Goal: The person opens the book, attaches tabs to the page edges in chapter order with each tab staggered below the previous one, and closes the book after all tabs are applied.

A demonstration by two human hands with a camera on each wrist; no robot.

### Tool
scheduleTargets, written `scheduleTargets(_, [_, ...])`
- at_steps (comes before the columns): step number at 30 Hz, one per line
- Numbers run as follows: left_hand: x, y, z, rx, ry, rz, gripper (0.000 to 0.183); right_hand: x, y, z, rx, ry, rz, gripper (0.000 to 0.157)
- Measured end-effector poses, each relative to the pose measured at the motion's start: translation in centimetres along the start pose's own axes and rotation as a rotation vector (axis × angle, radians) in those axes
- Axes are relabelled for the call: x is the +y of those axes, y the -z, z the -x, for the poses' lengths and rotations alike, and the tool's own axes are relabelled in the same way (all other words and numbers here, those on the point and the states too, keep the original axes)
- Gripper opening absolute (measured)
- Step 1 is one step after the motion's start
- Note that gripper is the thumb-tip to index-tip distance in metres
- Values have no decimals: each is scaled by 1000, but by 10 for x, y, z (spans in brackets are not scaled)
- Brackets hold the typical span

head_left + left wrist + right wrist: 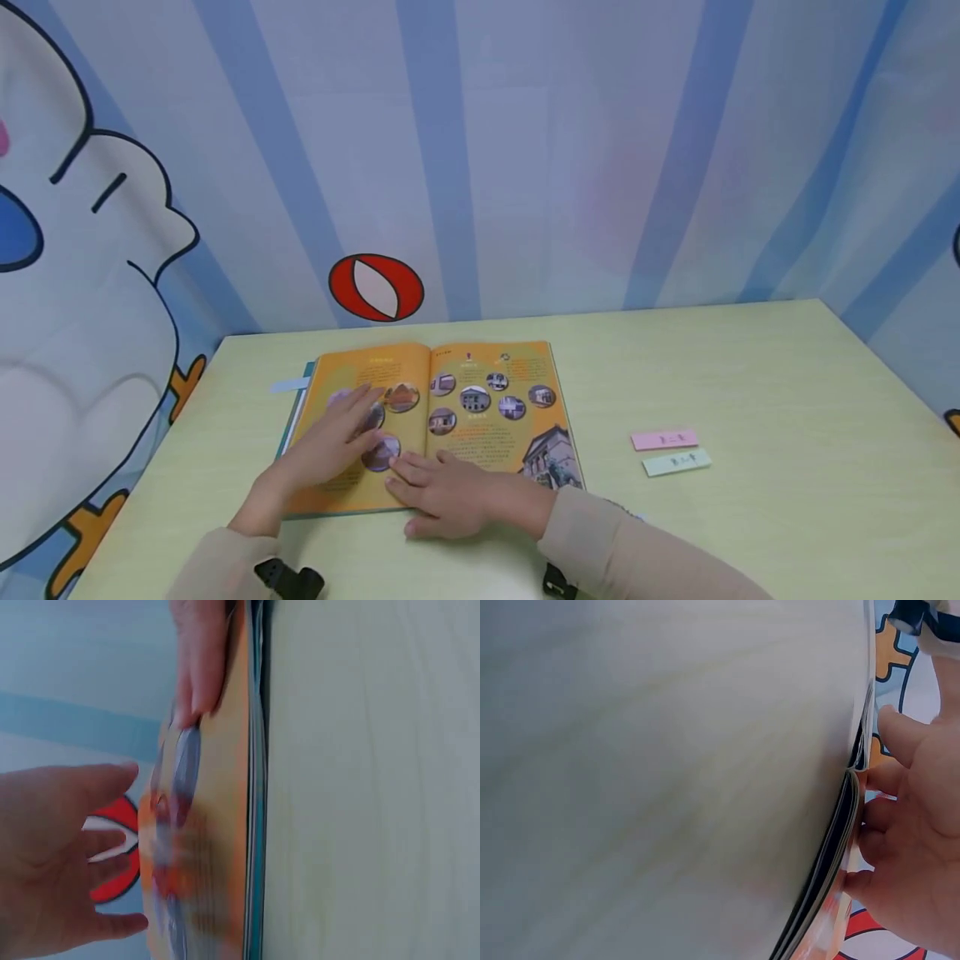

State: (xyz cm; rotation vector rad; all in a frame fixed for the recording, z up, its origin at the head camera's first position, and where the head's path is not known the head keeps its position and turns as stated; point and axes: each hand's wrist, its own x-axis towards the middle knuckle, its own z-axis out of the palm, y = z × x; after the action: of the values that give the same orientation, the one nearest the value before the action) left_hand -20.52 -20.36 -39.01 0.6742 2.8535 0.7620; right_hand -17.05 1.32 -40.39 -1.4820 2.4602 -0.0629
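An open book (495, 450) with orange pages and round photos lies on the table. My left hand (330, 446) spreads over its left page, fingers extended; in the left wrist view, that hand (60, 862) seems raised above the page, and contact is unclear. My right hand (453, 496) lies flat across the book's lower edge near the center fold. Its fingers (877, 817) touch the page in the right wrist view. The right fingers (201, 671) also show at the top of the left wrist view, resting on the page.
A pink paper strip (664, 440) and a pale green strip (677, 462), both with handwriting, lie right of the book on the pale table (750, 375). A light blue tab (289, 385) sticks out at the book's left edge. Behind stands a striped blue backdrop (510, 167).
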Motion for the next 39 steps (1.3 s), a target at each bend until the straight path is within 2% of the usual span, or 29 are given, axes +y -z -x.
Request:
scheduleTargets(4, [9,-12,-21,-85,-65,-43,55,2,-1,-3,-38,-2,-19,63])
scheduleTargets(8, [9,-23,-45,-120,-28,-98,57,3,-1,-5,-90,-16,-52,67])
scheduleTargets(11, [8,-29,-56,-128,19,-139,56,2,2,-3,-111,-16,-60,69])
scheduleTargets(14, [11,-31,-60,-135,65,-188,56,0,5,-2,-117,-14,-62,69])
scheduleTargets(24, [23,-26,-64,-191,124,-254,54,-3,2,-3,-124,-18,-37,73])
scheduleTargets(28, [26,-22,-68,-245,143,-241,56,-4,2,-3,-129,-23,-41,74])
scheduleTargets(32, [27,-17,-77,-283,120,-177,58,-4,4,-2,-135,-29,-50,75])
scheduleTargets(34, [26,-16,-81,-278,104,-149,58,-3,4,-2,-135,-28,-57,75])
scheduleTargets(39, [22,-19,-90,-206,69,-133,55,-3,5,-4,-128,-20,-72,76])
